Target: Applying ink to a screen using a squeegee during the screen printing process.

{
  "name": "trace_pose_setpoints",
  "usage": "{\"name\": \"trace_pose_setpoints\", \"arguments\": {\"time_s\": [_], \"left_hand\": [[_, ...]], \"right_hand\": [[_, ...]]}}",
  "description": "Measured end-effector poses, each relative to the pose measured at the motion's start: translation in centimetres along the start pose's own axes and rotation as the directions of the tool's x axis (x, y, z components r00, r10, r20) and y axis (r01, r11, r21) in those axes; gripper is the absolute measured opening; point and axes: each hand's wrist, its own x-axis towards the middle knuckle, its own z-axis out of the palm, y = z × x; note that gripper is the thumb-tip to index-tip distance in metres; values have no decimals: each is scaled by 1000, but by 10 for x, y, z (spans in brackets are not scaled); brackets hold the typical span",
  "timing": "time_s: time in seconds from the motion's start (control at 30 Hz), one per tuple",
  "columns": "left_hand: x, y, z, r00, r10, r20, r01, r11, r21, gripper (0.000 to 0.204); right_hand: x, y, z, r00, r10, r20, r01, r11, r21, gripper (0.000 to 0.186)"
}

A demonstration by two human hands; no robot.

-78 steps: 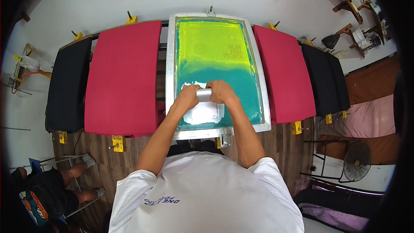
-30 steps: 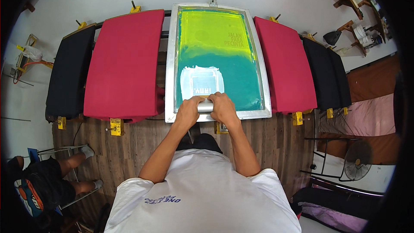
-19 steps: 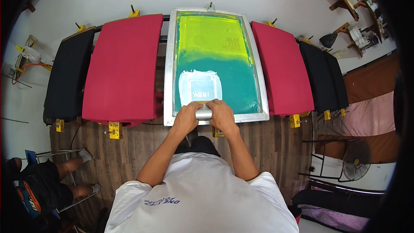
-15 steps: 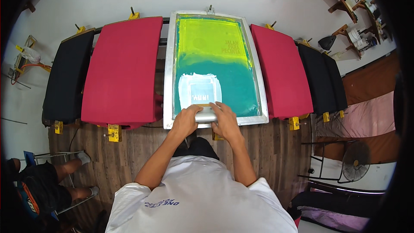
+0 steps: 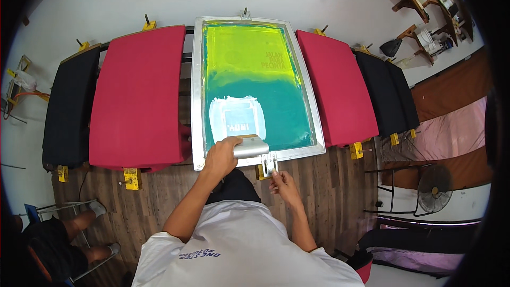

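A screen-printing frame [image 5: 197, 90] with a pale metal rim lies in front of me, its mesh [image 5: 281, 109] yellow-green at the far end and teal nearer. White ink [image 5: 217, 120] coats a patch at the near left of the mesh. My left hand [image 5: 220, 157] is wrapped round one end of a squeegee [image 5: 252, 148] with a silvery handle, at the near end of the frame. Just beyond the frame's near edge, my right hand [image 5: 285, 186] has its thumb and fingers closed on the lower end of a slotted metal bracket [image 5: 270, 164].
Boards covered in red cloth [image 5: 138, 93] and black cloth [image 5: 71, 109] stand to the left; more red [image 5: 340, 85] and black [image 5: 380, 90] ones stand to the right. Yellow clamps [image 5: 132, 178] jut from their near ends. A fan [image 5: 434, 190] is at right, a seated person [image 5: 58, 250] at lower left.
My right hand has let go of the squeegee and moved nearer, down to the metal bracket. My left hand keeps the squeegee, now slightly nearer me. The whole view has shifted a little.
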Motion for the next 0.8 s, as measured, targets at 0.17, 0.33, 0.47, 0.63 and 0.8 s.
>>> {"name": "trace_pose_setpoints", "arguments": {"time_s": [0.17,0.33,0.47,0.63,0.8], "left_hand": [[-1,-2,4,1000,-12,-10,12,1000,-2,48],[2,-3,3,1000,-3,-6,4,1000,12,48],[3,-3,0,1000,-8,1,8,1000,24,47],[2,1,-2,999,-28,44,27,999,27,45],[-2,6,-5,1000,21,-1,-21,1000,17,43]], "right_hand": [[0,4,5,976,190,102,-216,853,475,30],[-3,3,8,973,185,137,-230,776,588,26],[-2,7,11,977,178,118,-213,773,598,28],[-3,6,15,979,184,83,-199,803,562,31],[-4,4,17,984,171,59,-174,807,565,33]]}}
